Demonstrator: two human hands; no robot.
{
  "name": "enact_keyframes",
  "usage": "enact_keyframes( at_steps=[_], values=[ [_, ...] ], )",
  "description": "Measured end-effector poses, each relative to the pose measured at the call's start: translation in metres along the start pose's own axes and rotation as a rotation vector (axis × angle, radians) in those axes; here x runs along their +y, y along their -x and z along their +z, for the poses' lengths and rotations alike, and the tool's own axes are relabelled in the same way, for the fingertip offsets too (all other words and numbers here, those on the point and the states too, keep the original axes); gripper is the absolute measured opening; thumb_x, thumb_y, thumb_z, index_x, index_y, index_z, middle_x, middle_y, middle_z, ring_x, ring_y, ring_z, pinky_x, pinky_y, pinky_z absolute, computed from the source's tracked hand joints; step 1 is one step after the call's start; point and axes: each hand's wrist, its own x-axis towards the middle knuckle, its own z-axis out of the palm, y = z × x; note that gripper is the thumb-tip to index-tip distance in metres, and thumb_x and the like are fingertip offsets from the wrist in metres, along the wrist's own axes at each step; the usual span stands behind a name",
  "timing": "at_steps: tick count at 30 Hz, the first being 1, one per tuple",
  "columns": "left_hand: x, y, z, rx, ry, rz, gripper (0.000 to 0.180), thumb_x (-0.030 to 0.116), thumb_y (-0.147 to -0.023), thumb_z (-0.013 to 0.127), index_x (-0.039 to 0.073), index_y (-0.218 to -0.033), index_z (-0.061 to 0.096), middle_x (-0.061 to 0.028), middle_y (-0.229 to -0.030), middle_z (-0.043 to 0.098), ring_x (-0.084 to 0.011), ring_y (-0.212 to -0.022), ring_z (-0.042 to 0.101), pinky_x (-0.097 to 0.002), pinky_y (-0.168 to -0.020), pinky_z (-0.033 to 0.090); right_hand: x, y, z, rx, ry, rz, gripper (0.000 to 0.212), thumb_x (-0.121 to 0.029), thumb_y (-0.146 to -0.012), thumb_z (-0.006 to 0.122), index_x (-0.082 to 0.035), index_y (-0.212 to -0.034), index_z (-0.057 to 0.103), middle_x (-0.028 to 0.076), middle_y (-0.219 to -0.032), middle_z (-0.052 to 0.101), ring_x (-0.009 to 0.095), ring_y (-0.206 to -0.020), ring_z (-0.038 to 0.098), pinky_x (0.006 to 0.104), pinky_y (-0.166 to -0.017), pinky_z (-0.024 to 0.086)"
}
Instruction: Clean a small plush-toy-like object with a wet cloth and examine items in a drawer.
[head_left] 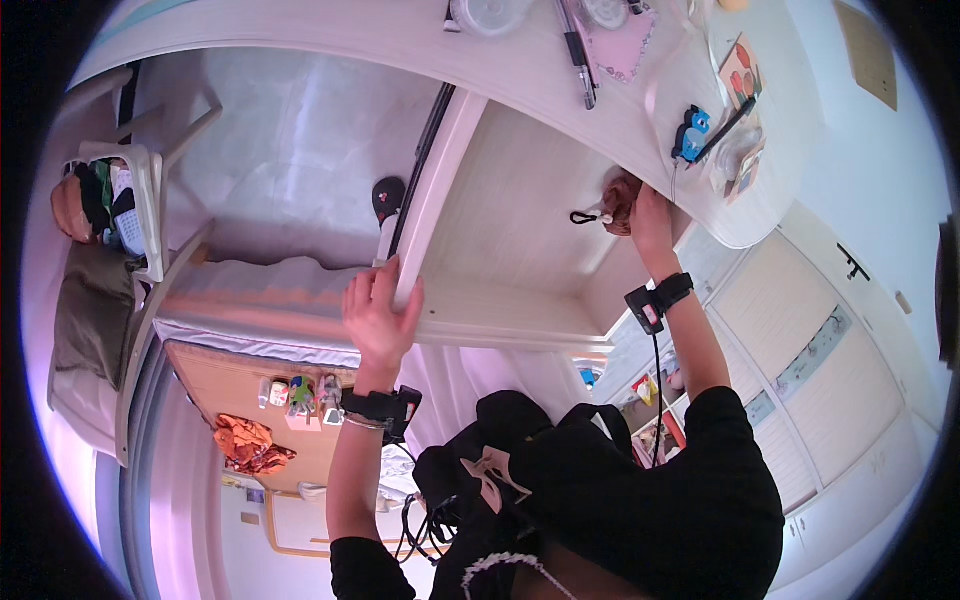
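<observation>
Here's the right hand [650,222], reaching in under the tabletop's edge, its fingers bunched against a brown, ruffled bundle [622,205]; the tips are hidden, so I cannot tell how firmly it grips. That bundle sits at the far right of the open drawer [510,200], a black loop and pale bead poking out to the left. Over at the near left corner, the left hand [380,310] clasps the drawer's edge, thumb on one side, fingers on the other.

Both elbows bend, both wrists wear black devices; the right one [658,300] carries a small pale patch, too tiny to read, and trails a cable.

Now up to the white tabletop [740,220], which overhangs the drawer and covers part of its far side! There's a blue figure [691,135], a dark pen [575,55], a pink card [622,48] and a card with a red picture [740,72], any lettering too small to make out. Left of the drawer, a dark-shod foot [388,200] rests on the pale floor [290,150], with a loaded white basket [150,210] farther out.
</observation>
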Motion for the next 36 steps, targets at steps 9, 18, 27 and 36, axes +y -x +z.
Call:
enact_keyframes(
  at_steps=[9,18,27,36],
  values=[
    [0.003,-0.001,0.001,0.007,0.001,0.025,0.035,0.021,-0.072,0.07,0.006,-0.103,0.063,-0.011,-0.087,0.058,-0.0293,-0.078,0.057,-0.0407,-0.072,0.046,-0.016,0.013,0.003,0.039,-0.086,0.062,0.073,-0.007,-0.072,0.064,0.003,-0.131,0.023,0.027,-0.121,0.044,0.043,-0.102,0.053,0.0461,-0.083,0.048],
    [-0.006,0.014,0.003,0.006,-0.039,0.023,0.034,0.025,-0.074,0.068,0.01,-0.104,0.062,-0.0089,-0.086,0.058,-0.0287,-0.079,0.056,-0.0397,-0.071,0.044,-0.056,0.089,0.038,-0.191,0.003,0.179,0.058,-0.008,-0.066,0.072,0.001,-0.11,0.035,0.025,-0.108,0.05,0.041,-0.088,0.059,0.0471,-0.071,0.053],
    [-0.006,0.013,0.004,-0.004,0.014,0.001,0.034,0.026,-0.075,0.068,0.009,-0.103,0.062,-0.007,-0.086,0.059,-0.0271,-0.079,0.057,-0.0396,-0.069,0.044,-0.05,0.115,0.049,-0.435,-0.275,0.247,0.051,-0.005,-0.066,0.069,0.003,-0.107,0.039,0.028,-0.092,0.058,0.045,-0.09,0.058,0.0481,-0.075,0.051],
    [-0.009,0.014,0.003,0.003,-0.04,0.021,0.036,0.027,-0.074,0.07,0.008,-0.104,0.062,-0.0076,-0.086,0.058,-0.0277,-0.077,0.056,-0.0395,-0.069,0.045,-0.028,0.046,0.033,0.14,-0.286,0.234,0.062,-0.002,-0.078,0.056,0.005,-0.132,0.027,0.035,-0.114,0.047,0.048,-0.103,0.05,0.0489,-0.087,0.044]
  ],
)
